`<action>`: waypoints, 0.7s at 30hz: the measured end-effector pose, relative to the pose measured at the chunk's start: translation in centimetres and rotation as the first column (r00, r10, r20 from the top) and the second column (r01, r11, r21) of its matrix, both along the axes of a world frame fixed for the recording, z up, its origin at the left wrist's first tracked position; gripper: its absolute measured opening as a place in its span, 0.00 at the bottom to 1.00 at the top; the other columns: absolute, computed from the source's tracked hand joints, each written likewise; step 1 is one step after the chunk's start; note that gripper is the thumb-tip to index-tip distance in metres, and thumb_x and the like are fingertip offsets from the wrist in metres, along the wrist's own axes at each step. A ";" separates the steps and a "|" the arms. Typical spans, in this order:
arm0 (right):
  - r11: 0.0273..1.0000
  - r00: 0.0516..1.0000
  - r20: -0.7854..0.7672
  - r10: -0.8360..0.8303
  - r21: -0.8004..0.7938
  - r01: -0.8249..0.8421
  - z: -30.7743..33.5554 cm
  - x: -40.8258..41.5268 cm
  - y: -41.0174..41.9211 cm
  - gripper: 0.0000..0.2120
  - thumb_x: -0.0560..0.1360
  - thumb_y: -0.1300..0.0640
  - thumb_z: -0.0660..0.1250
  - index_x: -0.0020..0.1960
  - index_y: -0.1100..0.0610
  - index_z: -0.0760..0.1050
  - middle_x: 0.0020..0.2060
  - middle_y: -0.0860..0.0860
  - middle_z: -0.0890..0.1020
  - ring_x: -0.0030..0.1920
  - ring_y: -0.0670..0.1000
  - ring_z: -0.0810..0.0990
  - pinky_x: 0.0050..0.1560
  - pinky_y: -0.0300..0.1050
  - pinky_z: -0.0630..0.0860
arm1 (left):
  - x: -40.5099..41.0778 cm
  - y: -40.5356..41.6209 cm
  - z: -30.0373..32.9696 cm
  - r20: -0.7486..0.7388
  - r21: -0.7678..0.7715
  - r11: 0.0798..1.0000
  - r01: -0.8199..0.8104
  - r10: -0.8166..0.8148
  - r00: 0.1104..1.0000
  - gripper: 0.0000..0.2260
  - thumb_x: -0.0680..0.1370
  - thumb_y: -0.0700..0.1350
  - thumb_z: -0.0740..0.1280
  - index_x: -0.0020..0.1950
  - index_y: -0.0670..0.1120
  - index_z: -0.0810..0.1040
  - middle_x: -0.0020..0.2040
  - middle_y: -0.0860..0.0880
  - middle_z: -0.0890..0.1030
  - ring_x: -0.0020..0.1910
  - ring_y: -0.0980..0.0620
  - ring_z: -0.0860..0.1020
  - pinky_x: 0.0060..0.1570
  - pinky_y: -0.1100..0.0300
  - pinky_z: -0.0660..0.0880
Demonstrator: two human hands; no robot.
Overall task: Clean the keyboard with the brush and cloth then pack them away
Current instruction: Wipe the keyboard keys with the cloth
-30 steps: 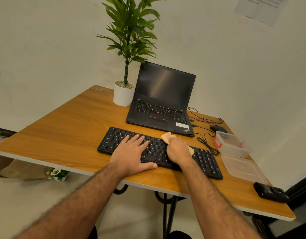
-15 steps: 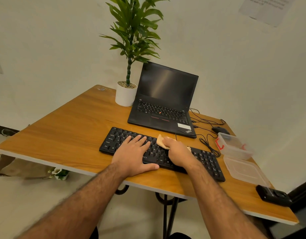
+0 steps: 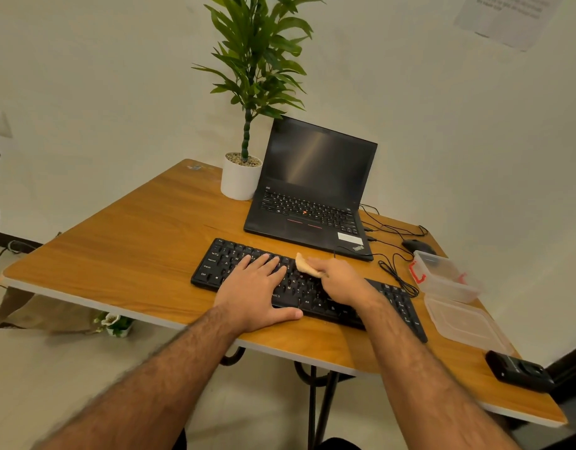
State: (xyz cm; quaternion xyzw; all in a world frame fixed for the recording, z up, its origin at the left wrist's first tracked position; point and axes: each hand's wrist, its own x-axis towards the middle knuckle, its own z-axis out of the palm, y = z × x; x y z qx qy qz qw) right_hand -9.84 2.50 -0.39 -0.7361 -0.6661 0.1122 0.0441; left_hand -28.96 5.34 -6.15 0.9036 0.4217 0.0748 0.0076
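A black keyboard [image 3: 225, 259] lies near the front edge of the wooden table [image 3: 127, 248]. My left hand [image 3: 257, 290] rests flat on its left half, fingers spread, pinning it down. My right hand [image 3: 340, 279] is closed on a small beige cloth [image 3: 304, 265] and presses it onto the keys in the middle of the keyboard. A clear plastic box [image 3: 445, 276] with red clips stands open to the right, with its lid [image 3: 465, 321] lying in front of it. I cannot make out a brush.
An open black laptop [image 3: 312, 190] sits behind the keyboard, a potted plant [image 3: 244, 177] to its left. Black cables [image 3: 395, 271] and a mouse [image 3: 418, 245] lie at the right rear. A small black device [image 3: 518, 371] sits near the right front corner.
My right hand has slid the cloth leftward along the keys, toward my left hand. My left hand has stayed in place on the keyboard.
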 end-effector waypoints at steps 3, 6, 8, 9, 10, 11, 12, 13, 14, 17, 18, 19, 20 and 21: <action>0.999 0.994 0.105 -0.010 0.031 0.007 -0.5 -1.4 0.7 0.23 0.79 0.65 0.57 0.73 0.53 0.68 0.68 0.53 0.74 0.64 0.54 0.74 0.64 0.49 0.71 | 0.0 0.1 -0.1 0.006 -0.004 1.000 0.000 0.000 1.000 0.48 0.70 0.80 0.48 0.82 0.51 0.54 0.82 0.50 0.52 0.81 0.51 0.48 0.79 0.48 0.43; 0.999 0.998 0.046 0.038 0.036 -0.039 -1.0 -2.2 1.0 0.24 0.80 0.65 0.56 0.74 0.53 0.67 0.73 0.52 0.70 0.69 0.54 0.70 0.69 0.50 0.68 | 0.0 0.2 -0.2 0.009 0.000 1.000 0.004 -0.004 1.000 0.48 0.71 0.80 0.49 0.82 0.51 0.54 0.82 0.50 0.52 0.81 0.51 0.48 0.79 0.48 0.43; 0.999 0.997 -0.057 0.044 0.032 -0.042 -0.4 -1.3 0.7 0.24 0.81 0.65 0.54 0.75 0.51 0.66 0.73 0.50 0.69 0.72 0.53 0.68 0.70 0.48 0.64 | -0.1 0.2 -0.2 0.013 -0.001 1.000 0.009 -0.009 1.000 0.48 0.71 0.80 0.49 0.82 0.51 0.54 0.82 0.50 0.52 0.81 0.51 0.48 0.79 0.48 0.43; 0.998 0.996 -0.085 0.039 0.044 -0.035 -0.2 -0.7 0.5 0.24 0.81 0.64 0.54 0.74 0.50 0.67 0.71 0.51 0.72 0.69 0.53 0.70 0.68 0.47 0.66 | -0.1 0.1 -0.3 0.017 -0.002 1.000 0.011 -0.011 1.000 0.48 0.71 0.80 0.49 0.82 0.51 0.54 0.82 0.50 0.52 0.81 0.50 0.48 0.79 0.48 0.43; 0.998 0.996 -0.081 0.021 0.057 -0.017 0.0 -0.1 0.5 0.23 0.81 0.64 0.55 0.73 0.51 0.69 0.68 0.52 0.75 0.64 0.53 0.73 0.63 0.46 0.69 | -0.1 0.1 -0.3 0.020 -0.004 1.000 0.011 -0.011 1.000 0.48 0.70 0.80 0.49 0.82 0.51 0.54 0.82 0.50 0.52 0.81 0.50 0.48 0.79 0.48 0.43; 0.998 0.998 -0.055 -0.005 0.061 0.009 -0.1 0.3 0.5 0.20 0.80 0.63 0.56 0.70 0.52 0.71 0.63 0.53 0.78 0.58 0.51 0.75 0.58 0.45 0.71 | -0.2 0.1 -0.2 0.019 -0.007 1.000 0.011 -0.011 1.000 0.48 0.70 0.80 0.49 0.82 0.51 0.54 0.82 0.50 0.52 0.81 0.50 0.48 0.79 0.48 0.43; 0.998 0.999 -0.017 -0.037 0.056 0.038 -0.3 0.5 0.5 0.17 0.79 0.62 0.58 0.67 0.54 0.73 0.60 0.54 0.79 0.53 0.50 0.75 0.53 0.44 0.72 | -0.1 0.1 -0.2 0.014 -0.010 1.000 0.011 -0.011 1.000 0.48 0.70 0.80 0.49 0.82 0.51 0.54 0.82 0.50 0.52 0.81 0.51 0.48 0.79 0.48 0.43; 0.996 0.998 0.020 -0.066 0.053 0.065 -0.6 0.6 0.6 0.14 0.79 0.61 0.59 0.63 0.56 0.74 0.58 0.54 0.79 0.50 0.50 0.74 0.50 0.44 0.71 | -0.1 0.1 -0.2 0.011 -0.011 1.000 0.010 -0.010 1.000 0.48 0.70 0.80 0.48 0.82 0.51 0.54 0.82 0.50 0.52 0.81 0.51 0.48 0.79 0.48 0.43; 0.994 0.995 0.047 -0.093 0.059 0.090 -0.9 0.5 0.7 0.12 0.79 0.60 0.60 0.60 0.57 0.74 0.56 0.55 0.79 0.49 0.50 0.74 0.48 0.43 0.71 | -0.1 0.1 -0.2 0.008 -0.010 1.000 0.008 -0.008 1.000 0.48 0.70 0.80 0.48 0.82 0.51 0.53 0.82 0.50 0.52 0.81 0.50 0.48 0.79 0.48 0.43; 0.982 0.991 0.031 -0.131 0.141 0.125 -1.7 -0.2 0.9 0.11 0.80 0.57 0.58 0.58 0.58 0.76 0.54 0.55 0.80 0.51 0.53 0.77 0.50 0.47 0.73 | -0.1 0.1 -0.1 0.007 -0.014 1.000 0.005 -0.005 1.000 0.48 0.70 0.80 0.49 0.82 0.51 0.53 0.82 0.50 0.52 0.81 0.50 0.48 0.79 0.47 0.43; 0.978 0.992 0.010 -0.126 0.167 0.123 -1.9 -0.6 1.0 0.11 0.81 0.56 0.58 0.59 0.58 0.76 0.55 0.55 0.79 0.52 0.54 0.77 0.52 0.49 0.74 | -0.1 0.2 -0.1 0.005 -0.014 1.000 0.006 -0.006 1.000 0.48 0.70 0.80 0.49 0.82 0.51 0.54 0.82 0.50 0.52 0.81 0.50 0.48 0.79 0.48 0.43; 0.978 0.994 -0.007 -0.108 0.180 0.107 -1.9 -1.0 1.2 0.12 0.81 0.56 0.58 0.60 0.58 0.76 0.55 0.54 0.78 0.52 0.54 0.77 0.52 0.49 0.74 | -0.1 0.2 -0.2 0.003 -0.013 1.000 0.008 -0.008 1.000 0.48 0.70 0.80 0.49 0.82 0.51 0.54 0.82 0.50 0.52 0.81 0.50 0.48 0.79 0.48 0.43; 0.980 0.997 -0.023 -0.076 0.181 0.079 -1.9 -1.4 1.3 0.12 0.81 0.56 0.58 0.60 0.57 0.76 0.55 0.54 0.79 0.52 0.53 0.77 0.51 0.49 0.73 | 0.0 0.2 -0.2 0.002 -0.009 1.000 0.008 -0.008 1.000 0.48 0.70 0.80 0.49 0.82 0.51 0.54 0.82 0.50 0.52 0.81 0.50 0.48 0.79 0.47 0.43; 0.984 0.998 -0.046 -0.032 0.172 0.040 -1.8 -1.9 1.4 0.12 0.81 0.57 0.58 0.60 0.57 0.76 0.54 0.54 0.79 0.52 0.54 0.77 0.51 0.49 0.73 | 0.0 0.2 -0.2 0.002 -0.006 1.000 0.009 -0.009 1.000 0.48 0.70 0.80 0.49 0.82 0.50 0.54 0.82 0.50 0.52 0.81 0.50 0.48 0.79 0.47 0.43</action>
